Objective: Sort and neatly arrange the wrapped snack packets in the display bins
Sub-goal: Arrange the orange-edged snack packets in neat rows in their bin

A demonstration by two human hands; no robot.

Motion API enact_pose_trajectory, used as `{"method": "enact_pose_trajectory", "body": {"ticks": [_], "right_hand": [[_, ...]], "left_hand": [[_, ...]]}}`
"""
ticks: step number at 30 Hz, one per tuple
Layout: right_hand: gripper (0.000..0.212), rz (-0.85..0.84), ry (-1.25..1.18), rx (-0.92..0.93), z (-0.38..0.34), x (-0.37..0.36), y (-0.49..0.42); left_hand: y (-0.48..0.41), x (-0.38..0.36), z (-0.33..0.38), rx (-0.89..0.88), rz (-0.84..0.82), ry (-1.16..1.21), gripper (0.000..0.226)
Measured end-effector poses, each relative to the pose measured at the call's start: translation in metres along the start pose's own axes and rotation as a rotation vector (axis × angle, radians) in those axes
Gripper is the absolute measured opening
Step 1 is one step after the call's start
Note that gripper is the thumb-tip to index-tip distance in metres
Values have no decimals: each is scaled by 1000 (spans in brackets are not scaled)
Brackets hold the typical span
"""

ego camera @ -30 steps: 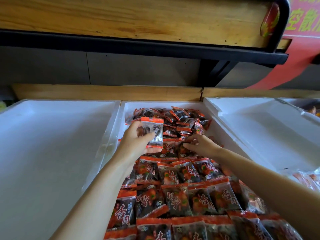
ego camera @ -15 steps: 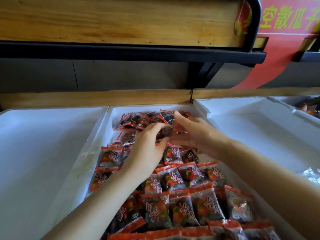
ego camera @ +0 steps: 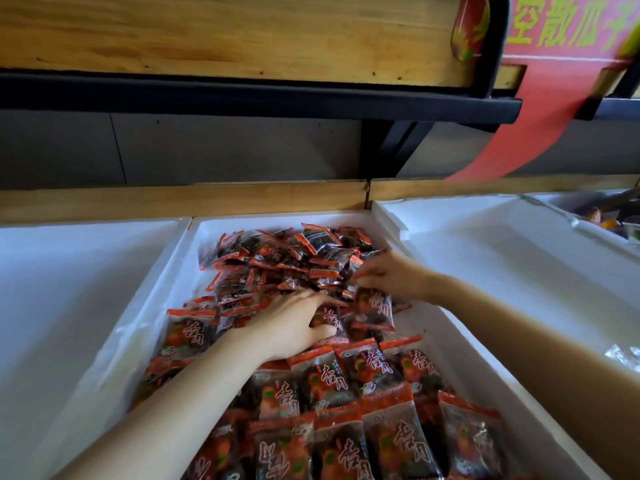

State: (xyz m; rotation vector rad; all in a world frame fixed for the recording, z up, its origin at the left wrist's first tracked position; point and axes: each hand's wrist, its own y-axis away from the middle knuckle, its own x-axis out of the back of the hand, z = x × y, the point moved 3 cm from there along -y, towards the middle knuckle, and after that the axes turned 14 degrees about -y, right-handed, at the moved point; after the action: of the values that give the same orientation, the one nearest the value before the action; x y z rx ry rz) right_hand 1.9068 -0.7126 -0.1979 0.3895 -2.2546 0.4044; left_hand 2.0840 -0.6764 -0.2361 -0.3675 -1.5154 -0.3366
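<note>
The middle white foam bin (ego camera: 166, 292) holds several red-and-dark snack packets: neat rows (ego camera: 377, 410) at the near end, a loose heap (ego camera: 291, 251) at the far end. My left hand (ego camera: 287, 323) lies low over the packets between heap and rows, and one packet (ego camera: 329, 318) sits between its thumb and forefinger. To the right, at the heap's near edge, my right hand (ego camera: 388, 275) pinches the top of another packet (ego camera: 375, 310), which hangs just beyond the nearest rows.
White foam bins flank the middle one, on the left (ego camera: 69, 289) and the right (ego camera: 502, 271). A wooden shelf (ego camera: 242, 36) with a black rail overhangs the back. A red banner (ego camera: 554, 116) hangs at upper right. Clear wrappers (ego camera: 623, 355) lie at the right edge.
Both hands have drawn back from the heap towards the rows. One second ago the left hand held a packet up; now it is low, and the right hand has a packet.
</note>
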Motion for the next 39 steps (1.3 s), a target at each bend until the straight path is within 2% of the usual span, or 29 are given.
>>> {"method": "enact_pose_trajectory", "body": {"ticks": [2, 4, 8, 12, 15, 17, 20, 23, 29, 33, 36, 39], "right_hand": [[22, -118, 20, 19, -2, -15, -5], [20, -132, 4, 30, 0, -29, -7], [11, 48, 88, 96, 7, -37, -3], [33, 91, 148, 89, 13, -32, 1], [44, 240, 124, 121, 7, -15, -8], [53, 280, 109, 127, 4, -6, -21], [71, 181, 117, 78, 5, -9, -48], [81, 72, 157, -3, 11, -20, -66], [49, 113, 254, 29, 11, -10, -71], [40, 178, 418, 53, 14, -1, -64], [31, 276, 323, 86, 19, 11, -60], [28, 385, 204, 59, 23, 26, -53]], "left_hand": [[0, -2, -2, 2, -4, -19, 65], [1, -2, -2, -9, 3, -76, 65], [1, -2, 0, -39, 29, -150, 62], [-3, 4, -6, -46, 31, -148, 58], [-18, 20, -17, -23, 119, -55, 57], [-35, 32, -28, 18, 187, 18, 57], [-64, 44, -44, 83, 277, 121, 54], [-93, 45, -53, 101, 268, 199, 50], [-130, 29, -68, 85, 146, 177, 43], [-137, 33, -69, 150, 176, 202, 34], [-137, 39, -65, 164, 187, 100, 41], [-134, 44, -60, 166, 232, 4, 37]]}}
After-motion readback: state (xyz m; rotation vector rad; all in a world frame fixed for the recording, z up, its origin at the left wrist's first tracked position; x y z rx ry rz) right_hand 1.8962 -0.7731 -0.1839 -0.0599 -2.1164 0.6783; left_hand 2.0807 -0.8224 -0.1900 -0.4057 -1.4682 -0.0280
